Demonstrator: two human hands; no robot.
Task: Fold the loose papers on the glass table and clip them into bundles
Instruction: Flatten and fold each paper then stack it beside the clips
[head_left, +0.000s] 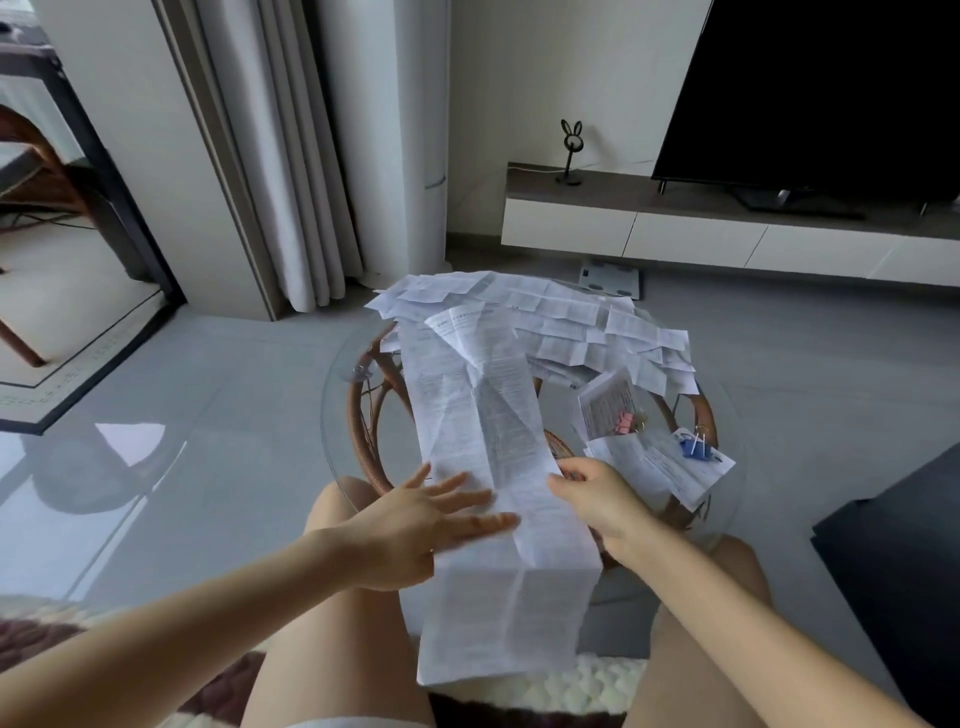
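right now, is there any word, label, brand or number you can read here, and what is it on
No text here can be read.
long sheet: dense printed lines, too blurred to read.
pile of papers: print too small to read.
pink-clipped bundle: print too small to read.
blue-clipped bundle: print too small to read.
television: no brand or label shows.

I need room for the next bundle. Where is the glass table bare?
The left side is bare glass, between the long paper and the table's left rim. The far side is crowded with loose papers, and the clipped bundles fill the right.
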